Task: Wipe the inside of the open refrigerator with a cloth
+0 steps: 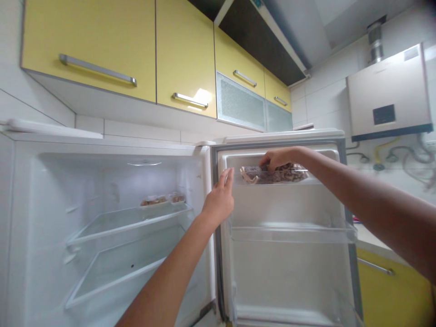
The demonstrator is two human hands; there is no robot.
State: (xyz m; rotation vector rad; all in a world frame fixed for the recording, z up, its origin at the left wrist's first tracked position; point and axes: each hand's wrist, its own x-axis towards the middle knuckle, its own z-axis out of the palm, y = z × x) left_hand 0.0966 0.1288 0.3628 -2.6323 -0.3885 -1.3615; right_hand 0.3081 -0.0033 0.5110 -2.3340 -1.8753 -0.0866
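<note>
The fridge stands open, its door [289, 272] swung to the right. My right hand [277, 159] reaches into the door's top shelf [235, 179], fingers closed over a clear bag of dark brown food [272, 175] that lies on that shelf. My left hand [220, 200] is raised at the door's inner edge, just left of the bag, with its fingers straight and together, touching or nearly touching the shelf's left end. It holds nothing.
Inside the fridge, glass shelves [129, 218] carry small packs of food [163, 200] at the back. A lower door bin [293, 234] shows nothing in it. Yellow cabinets [136, 50] hang overhead; a water heater [390, 95] is on the right wall above a counter [368, 238].
</note>
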